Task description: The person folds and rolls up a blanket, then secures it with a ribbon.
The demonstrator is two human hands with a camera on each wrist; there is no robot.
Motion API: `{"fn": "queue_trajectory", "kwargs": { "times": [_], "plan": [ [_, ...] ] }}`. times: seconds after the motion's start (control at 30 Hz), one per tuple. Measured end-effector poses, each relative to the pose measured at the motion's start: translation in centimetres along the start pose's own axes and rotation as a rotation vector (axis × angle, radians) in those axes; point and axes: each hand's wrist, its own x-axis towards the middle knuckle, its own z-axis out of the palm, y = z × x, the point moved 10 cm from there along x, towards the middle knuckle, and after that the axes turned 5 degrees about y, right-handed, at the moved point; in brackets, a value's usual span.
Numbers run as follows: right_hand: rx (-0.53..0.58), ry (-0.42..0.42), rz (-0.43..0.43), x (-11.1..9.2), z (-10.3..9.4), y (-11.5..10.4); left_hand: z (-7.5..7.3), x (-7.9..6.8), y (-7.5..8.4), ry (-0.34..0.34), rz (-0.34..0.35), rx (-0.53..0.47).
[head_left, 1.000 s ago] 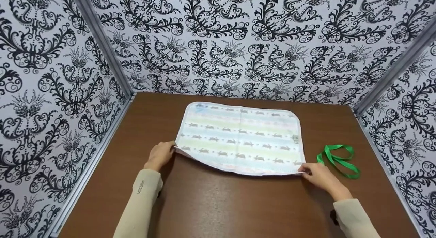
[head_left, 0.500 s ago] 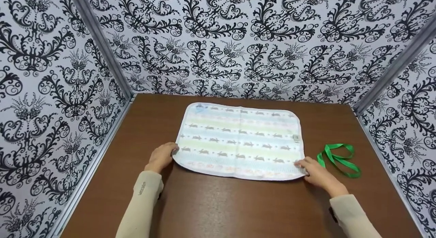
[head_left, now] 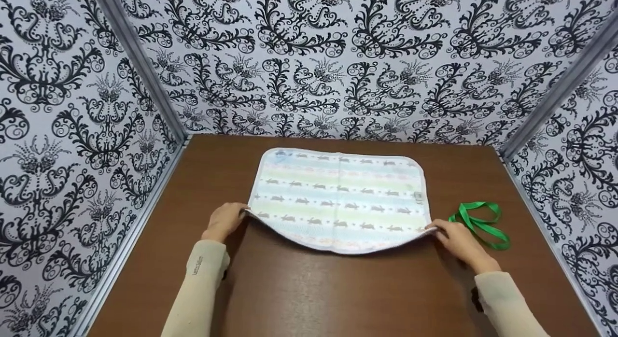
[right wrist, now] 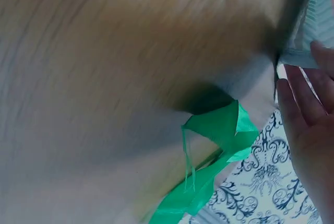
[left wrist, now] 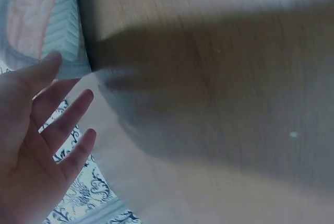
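One rabbit-print cloth is pinched by the left hand and right hand.

The person wears pale beige long sleeves, plain and smooth, fitted fairly close to the forearms. The left sleeve bears a short line of small dark lettering running lengthwise near its cuff, too blurred to read surely. The right sleeve ends in a similar straight-edged cuff. A small blackish piece shows beneath the right cuff, and another dark bit beside the left one. Both hands are bare.
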Motion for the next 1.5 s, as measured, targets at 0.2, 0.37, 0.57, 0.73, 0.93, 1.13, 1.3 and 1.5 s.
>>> {"fn": "queue_trajectory", "kwargs": {
  "times": [0.2,0.37,0.57,0.73,0.93,1.13,1.3,1.5],
  "plan": [
    [0.084,0.021,0.040,-0.1,-0.8,0.1,-0.2,-0.3,-1.1,-0.015,-0.053,-0.098],
    [0.138,0.052,0.016,0.0,-1.2,-0.5,-0.7,-0.4,-1.5,-0.004,-0.071,-0.160],
    [0.248,0.052,0.015,-0.1,-1.2,-0.8,-1.3,-0.2,-1.8,0.030,-0.078,-0.223],
    [0.317,0.046,0.031,-0.2,-1.1,-0.7,-1.1,-0.1,-2.0,0.038,-0.078,-0.273],
    [0.351,0.091,0.030,-0.2,-1.5,-0.6,-1.2,-0.1,-1.9,0.055,-0.089,-0.291],
    [0.369,0.118,0.069,0.3,-1.7,-0.3,-1.5,0.0,-1.4,0.060,-0.087,-0.288],
    [0.381,0.143,0.113,0.5,-1.9,0.0,-1.8,0.2,-1.1,0.080,-0.077,-0.294],
    [0.345,0.147,0.163,0.9,-1.7,0.3,-1.4,0.4,-1.0,0.093,-0.080,-0.302]
  ]
}}
